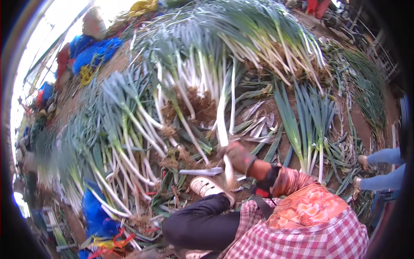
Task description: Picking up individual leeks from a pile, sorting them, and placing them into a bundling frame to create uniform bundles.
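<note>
My right hand [237, 158], in a dark, soiled glove, is closed around the white shaft of a leek [221, 125]. The leek stands almost upright, green leaves away from me; its root end [229, 175] shows below my fist. Beside that end is a flat, silvery blade-like strip [200, 171]; what holds it, if anything, cannot be made out. My left hand is not in view. Just past my hand, more leeks [202, 73] lie in heaps with soil-caked roots. A smaller bunch of cleaner leeks [308, 125] lies to the right.
Peeled leaves [258, 127] litter the soil near my shoe [211, 188] and bent knee [189, 224]. Blue netting [97, 211] lies at lower left, more blue sacking [97, 54] at far left. At the right edge another person's legs [384, 166] are seen.
</note>
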Action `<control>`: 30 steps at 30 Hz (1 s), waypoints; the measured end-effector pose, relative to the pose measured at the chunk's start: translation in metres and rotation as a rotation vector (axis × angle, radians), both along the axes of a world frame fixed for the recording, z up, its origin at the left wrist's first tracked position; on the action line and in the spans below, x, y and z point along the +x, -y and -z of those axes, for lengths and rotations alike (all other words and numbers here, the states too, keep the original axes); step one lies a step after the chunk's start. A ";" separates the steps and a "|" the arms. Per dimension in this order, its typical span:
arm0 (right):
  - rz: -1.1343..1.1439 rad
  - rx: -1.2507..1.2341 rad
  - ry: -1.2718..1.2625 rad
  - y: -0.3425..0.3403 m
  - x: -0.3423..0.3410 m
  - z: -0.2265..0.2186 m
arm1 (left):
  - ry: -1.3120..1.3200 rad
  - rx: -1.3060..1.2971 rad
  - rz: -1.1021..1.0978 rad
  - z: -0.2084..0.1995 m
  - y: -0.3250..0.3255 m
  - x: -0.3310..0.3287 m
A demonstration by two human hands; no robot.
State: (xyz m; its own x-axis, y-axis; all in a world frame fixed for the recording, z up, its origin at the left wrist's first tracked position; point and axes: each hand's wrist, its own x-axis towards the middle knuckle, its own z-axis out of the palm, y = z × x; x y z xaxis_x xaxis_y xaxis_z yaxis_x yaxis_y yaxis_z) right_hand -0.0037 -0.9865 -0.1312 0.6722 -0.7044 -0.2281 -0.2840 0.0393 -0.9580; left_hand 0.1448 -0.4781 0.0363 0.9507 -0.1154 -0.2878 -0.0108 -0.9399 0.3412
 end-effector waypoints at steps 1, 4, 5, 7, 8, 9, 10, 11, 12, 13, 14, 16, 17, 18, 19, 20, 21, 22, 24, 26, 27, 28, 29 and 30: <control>-0.077 0.019 0.071 -0.032 0.006 -0.020 | -0.053 -0.200 -0.034 0.000 0.015 -0.004; -0.107 0.571 0.314 -0.107 0.025 -0.066 | -0.122 -0.508 -0.010 0.006 0.035 0.007; -0.196 0.499 0.390 -0.125 0.030 -0.074 | -0.140 -0.591 -0.009 0.000 0.042 0.007; -0.247 0.668 0.249 -0.140 0.024 -0.127 | -0.282 -0.862 -0.087 0.002 0.070 0.011; -0.341 0.631 0.228 -0.148 0.021 -0.140 | -0.319 -0.880 -0.102 -0.004 0.086 0.011; -0.423 0.581 0.205 -0.156 0.018 -0.149 | -0.445 -0.863 -0.154 -0.012 0.098 0.015; -0.482 0.553 0.216 -0.165 0.014 -0.148 | -0.330 -1.019 -0.019 0.006 0.107 0.024; -0.514 0.529 0.120 -0.167 0.012 -0.150 | -0.432 -1.112 -0.068 0.010 0.124 0.031; -0.597 0.500 0.163 -0.179 0.016 -0.150 | -0.551 -1.299 -0.083 0.028 0.110 0.048; -0.619 0.446 0.187 -0.180 0.012 -0.145 | -0.614 -1.386 -0.177 0.036 0.124 0.057; -0.699 0.254 0.189 -0.178 0.009 -0.143 | -0.668 -1.471 -0.271 0.037 0.143 0.063; -0.854 0.197 0.240 -0.189 0.007 -0.136 | -0.569 -1.720 -0.232 0.031 0.157 0.067; -0.926 0.142 0.282 -0.194 0.005 -0.132 | -0.550 -1.886 -0.171 0.047 0.154 0.081; -0.972 0.022 0.203 -0.191 0.003 -0.132 | -0.331 -1.964 -0.256 0.029 0.170 0.069; -0.983 0.111 0.184 -0.189 0.002 -0.125 | -0.105 -2.024 -0.341 0.008 0.179 0.058; -0.991 0.200 0.159 -0.189 0.000 -0.116 | -0.081 -2.007 -0.378 0.010 0.173 0.061; -0.996 0.290 0.134 -0.190 -0.001 -0.110 | -0.088 -1.993 -0.510 0.010 0.173 0.063; -0.936 -0.032 0.071 -0.195 0.001 -0.108 | 0.002 -1.940 -0.519 0.012 0.172 0.065; -0.789 -0.302 0.132 -0.200 0.008 -0.092 | 0.116 -1.895 -0.574 0.018 0.171 0.065; -0.685 -0.401 0.126 -0.204 0.010 -0.090 | 0.165 -1.925 -0.653 0.022 0.171 0.062; -0.710 -0.316 0.099 -0.207 0.012 -0.089 | 0.147 -1.958 -0.691 0.022 0.170 0.062; -0.732 -0.230 0.072 -0.210 0.014 -0.085 | 0.128 -1.991 -0.729 0.021 0.168 0.063; -0.746 -0.150 0.046 -0.210 0.016 -0.083 | 0.103 -2.028 -0.761 0.018 0.169 0.064; -0.769 -0.068 0.069 -0.208 0.015 -0.079 | 0.094 -1.965 -0.789 0.016 0.170 0.063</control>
State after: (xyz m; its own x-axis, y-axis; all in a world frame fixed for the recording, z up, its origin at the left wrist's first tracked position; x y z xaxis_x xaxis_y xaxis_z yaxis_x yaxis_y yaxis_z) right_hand 0.0117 -0.7780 -0.0520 0.9890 -0.0448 -0.1408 -0.1471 -0.2045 -0.9678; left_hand 0.2082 -0.6481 0.0204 0.9390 0.2009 -0.2792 0.0389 0.7445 0.6665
